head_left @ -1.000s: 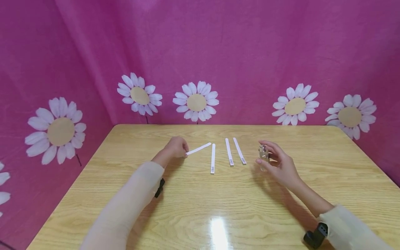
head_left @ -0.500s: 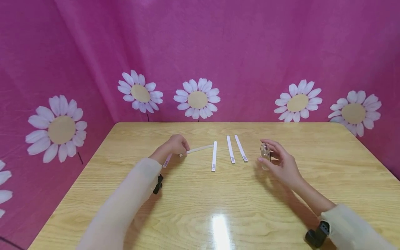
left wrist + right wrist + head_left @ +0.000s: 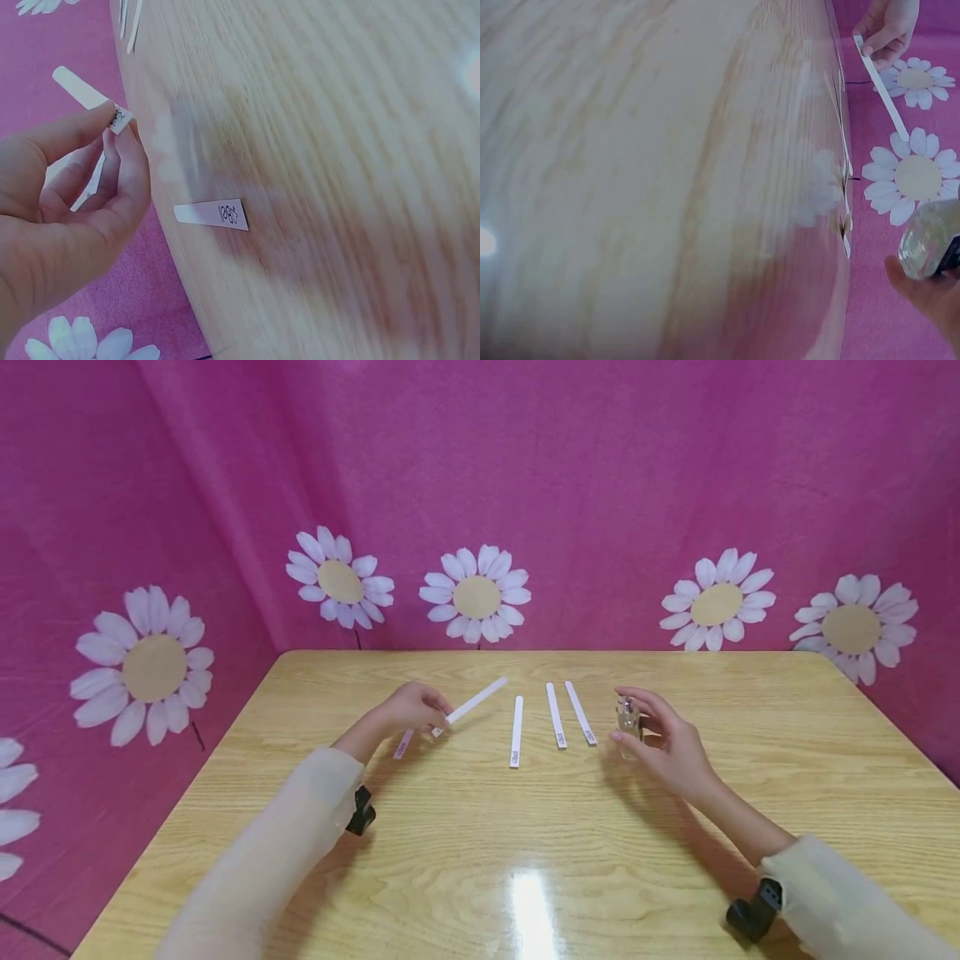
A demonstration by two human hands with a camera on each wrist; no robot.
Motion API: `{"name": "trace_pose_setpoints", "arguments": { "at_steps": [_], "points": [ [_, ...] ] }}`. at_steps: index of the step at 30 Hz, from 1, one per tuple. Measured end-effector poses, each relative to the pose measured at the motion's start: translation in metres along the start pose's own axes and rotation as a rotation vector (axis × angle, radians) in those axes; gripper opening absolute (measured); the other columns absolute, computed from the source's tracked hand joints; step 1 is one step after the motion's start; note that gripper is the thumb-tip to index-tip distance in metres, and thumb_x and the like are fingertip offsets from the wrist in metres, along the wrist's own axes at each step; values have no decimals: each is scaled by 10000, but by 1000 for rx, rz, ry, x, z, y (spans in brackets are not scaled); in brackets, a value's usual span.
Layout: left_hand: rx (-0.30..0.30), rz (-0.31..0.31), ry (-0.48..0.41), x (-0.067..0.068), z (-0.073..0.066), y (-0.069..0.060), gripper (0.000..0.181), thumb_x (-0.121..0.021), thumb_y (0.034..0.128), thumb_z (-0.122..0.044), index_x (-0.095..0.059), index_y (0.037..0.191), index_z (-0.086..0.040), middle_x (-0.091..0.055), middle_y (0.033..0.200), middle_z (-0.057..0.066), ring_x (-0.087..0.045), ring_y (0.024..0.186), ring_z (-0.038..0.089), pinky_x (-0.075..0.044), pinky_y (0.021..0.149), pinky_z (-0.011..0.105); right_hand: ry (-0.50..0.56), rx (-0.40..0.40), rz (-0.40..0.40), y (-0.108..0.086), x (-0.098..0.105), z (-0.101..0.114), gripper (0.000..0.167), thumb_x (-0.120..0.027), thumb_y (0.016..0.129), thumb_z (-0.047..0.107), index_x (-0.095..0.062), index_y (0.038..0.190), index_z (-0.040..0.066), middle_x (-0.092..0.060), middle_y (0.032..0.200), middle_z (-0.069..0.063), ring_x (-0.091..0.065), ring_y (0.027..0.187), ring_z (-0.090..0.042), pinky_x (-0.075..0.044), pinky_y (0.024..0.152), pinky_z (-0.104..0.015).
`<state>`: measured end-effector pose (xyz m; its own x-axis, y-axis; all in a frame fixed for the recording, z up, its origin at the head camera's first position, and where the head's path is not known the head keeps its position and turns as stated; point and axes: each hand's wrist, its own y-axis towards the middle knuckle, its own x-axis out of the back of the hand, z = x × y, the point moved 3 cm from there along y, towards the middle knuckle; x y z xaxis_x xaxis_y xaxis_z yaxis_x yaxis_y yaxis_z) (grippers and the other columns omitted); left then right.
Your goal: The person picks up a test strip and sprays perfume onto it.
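In the head view, my left hand [image 3: 415,707] pinches a white paper test strip [image 3: 477,700] near its end, thumb against fingertips. The strip slants up to the right, above the wooden table. Another test strip [image 3: 212,213], with dark lettering at one end, lies on the table beside that hand in the left wrist view. My right hand [image 3: 670,745] holds a small clear glass bottle [image 3: 628,717] between thumb and fingers. Light liquid and a dark label show on the bottle [image 3: 930,238] in the right wrist view. Its base is partly hidden by the thumb.
Between the hands, one strip [image 3: 517,732] lies apart on the table [image 3: 420,860]. Two more, a middle strip [image 3: 557,716] and a right strip [image 3: 581,713], lie side by side near the bottle. A pink daisy-patterned cloth [image 3: 585,485] hangs behind the table's far edge.
The strip in my left hand has swung, its far tip now higher and away from the neighbouring strip. A strip on the table has come into view below that hand. The right hand has barely moved.
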<state>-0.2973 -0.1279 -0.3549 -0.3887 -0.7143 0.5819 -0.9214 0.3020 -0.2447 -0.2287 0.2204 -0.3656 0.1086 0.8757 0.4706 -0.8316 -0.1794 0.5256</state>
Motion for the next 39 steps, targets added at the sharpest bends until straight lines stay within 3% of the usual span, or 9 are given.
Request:
{"name": "trace_pose_setpoints", "arguments": {
  "at_steps": [2, 8, 15, 20, 25, 32, 39],
  "points": [
    [2, 7, -39, -1, -1, -1, 226, -654, 856, -37, -651, 1062, 55, -630, 786, 6, -561, 679, 70, -568, 745, 280, -32, 9, -9, 1, 0, 2, 552, -719, 814, -24, -535, 1324, 80, -636, 1190, -184, -596, 914, 129, -551, 694, -99],
    [20, 9, -103, -3, -3, -6, 260, -668, 852, -45, -653, 1093, 51, -649, 790, -12, -588, 688, 55, -572, 762, 265, -110, 86, -4, 7, -5, 8, 553, -755, 781, -13, -566, 1294, 66, -629, 1165, -114, -541, 971, 113, -516, 747, -64],
    [32, -6, -147, -6, -12, -10, 287, -689, 846, -56, -651, 1109, 50, -690, 831, 18, -607, 673, 45, -559, 712, 192, -102, 143, -14, 20, -15, 18, 568, -770, 759, -22, -570, 1287, 49, -640, 1157, -131, -546, 940, 54, -513, 718, -70],
    [43, -23, -150, -9, -16, -14, 278, -694, 840, -48, -656, 1097, 50, -707, 895, 71, -615, 686, 51, -578, 749, 219, -94, 170, -3, 24, -21, 40, 560, -757, 753, -61, -556, 1274, -19, -627, 1060, -167, -561, 815, -82, -540, 656, -125],
    [19, -28, -169, -12, -19, -17, 277, -687, 841, -30, -651, 1098, 67, -713, 939, 121, -634, 691, 55, -596, 802, 279, -80, 180, 0, 27, -22, 62, 534, -747, 753, -84, -554, 1250, -73, -616, 979, -188, -607, 826, -171, -567, 695, -147],
    [20, -25, -193, -15, -21, -18, 272, -673, 849, -1, -639, 1104, 89, -707, 931, 146, -636, 694, 65, -593, 852, 352, -91, 207, -9, 37, -32, 28, 586, -784, 760, 16, -562, 1302, 50, -657, 1147, -148, -603, 790, -83, -559, 667, -145],
    [22, -22, -189, -16, -26, -18, 276, -675, 859, -22, -641, 1115, 74, -692, 949, 126, -636, 736, 77, -599, 823, 301, -129, 201, -5, 49, -33, 28, 540, -808, 752, 88, -591, 1246, 79, -686, 971, -118, -655, 689, -133, -486, 481, -192]
  ]
}}
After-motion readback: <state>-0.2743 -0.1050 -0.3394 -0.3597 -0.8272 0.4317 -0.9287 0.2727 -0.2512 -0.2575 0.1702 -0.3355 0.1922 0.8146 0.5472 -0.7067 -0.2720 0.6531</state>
